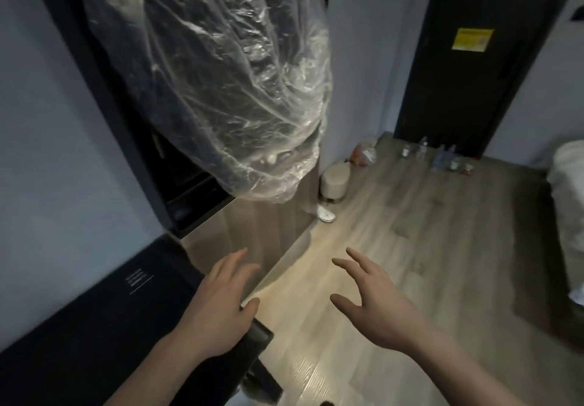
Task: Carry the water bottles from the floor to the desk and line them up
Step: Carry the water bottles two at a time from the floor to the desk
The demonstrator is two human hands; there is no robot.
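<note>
Several small water bottles [442, 157] stand in a loose row on the wooden floor [410, 247] far ahead, in front of a dark door. The dark desk [94, 317] fills the lower left. My left hand [218, 304] hovers over the desk's right edge with fingers spread and holds nothing. Out over the floor, well short of the bottles, my right hand [373, 298] is likewise spread and empty.
A large bundle wrapped in clear plastic [221, 83] hangs in front of a dark wardrobe at upper left. A small pale bin [335, 181] and a plastic bag [365, 152] sit by the wall. White bedding [568, 203] lies at the right edge.
</note>
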